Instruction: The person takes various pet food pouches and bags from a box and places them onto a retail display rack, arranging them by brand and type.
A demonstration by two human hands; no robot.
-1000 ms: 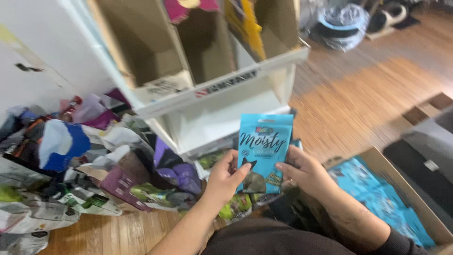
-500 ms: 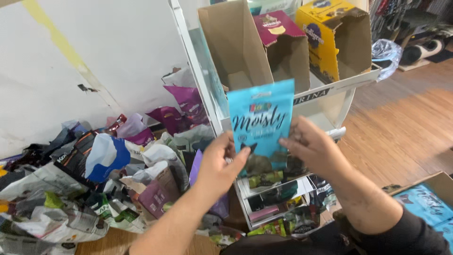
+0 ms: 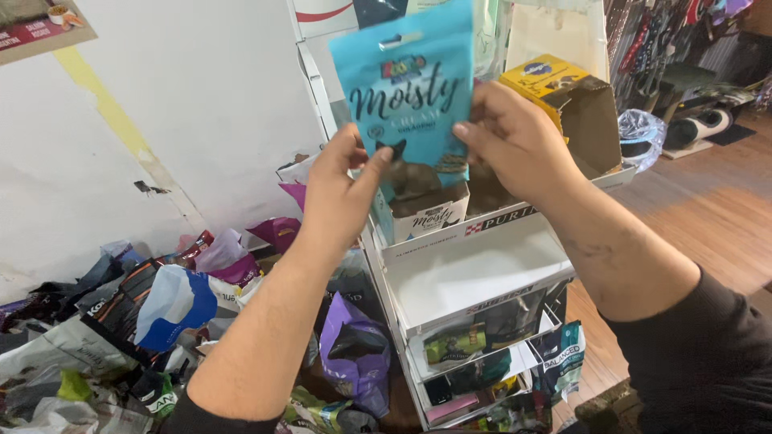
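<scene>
A light blue pet-treat pouch with a cat picture is held upright in front of a white cardboard display shelf. My left hand grips the pouch's lower left edge with the thumb across its front. My right hand pinches its right edge. Just below the pouch sits a small open carton on an upper tier of the shelf. A yellow-and-brown open carton stands behind my right hand.
Lower shelf tiers hold several small pouches. A heap of torn and empty bags covers the floor by the white wall at left, with a purple bag beside the shelf. Wooden floor lies at right, where leashes hang at the back.
Both hands have lifted the blue pouch from waist height up to the shelf's top tiers. My view has tilted upward with it.
</scene>
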